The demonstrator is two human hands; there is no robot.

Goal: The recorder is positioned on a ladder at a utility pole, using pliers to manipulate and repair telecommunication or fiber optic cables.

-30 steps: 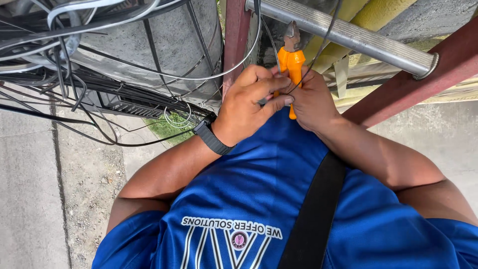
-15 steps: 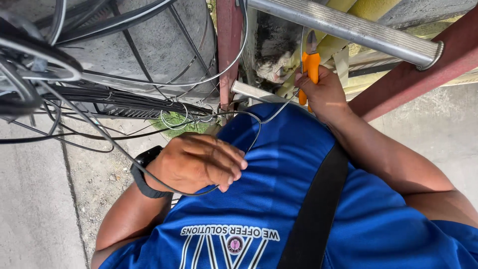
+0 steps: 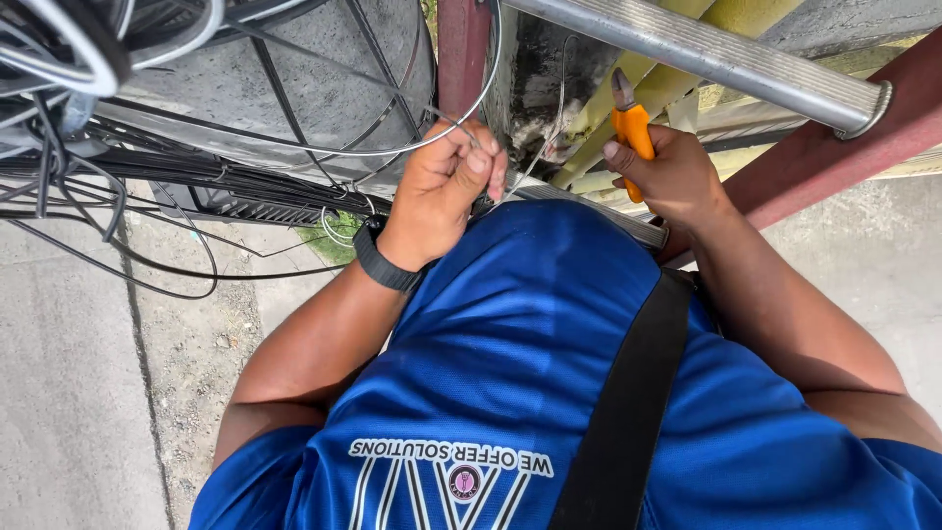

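Outdoors, bright sunlight is falling on a grey concrete ground [image 3: 69, 393] far below; a concrete pole [image 3: 294, 88], a red steel beam [image 3: 834, 147] and an aluminium ladder rung [image 3: 706, 54] are standing close.

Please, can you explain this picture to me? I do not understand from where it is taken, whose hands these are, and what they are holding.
The camera sits on a person's head and looks down, so you see their own blue shirt and two bare hands. The left hand, with a dark wristband, pinches a thin grey wire that curves up in a loop. The right hand grips orange-handled pliers, pointing up. Behind are a bundle of black cables, a metal ladder rung and a red-brown steel post. Far below lies the concrete ground.
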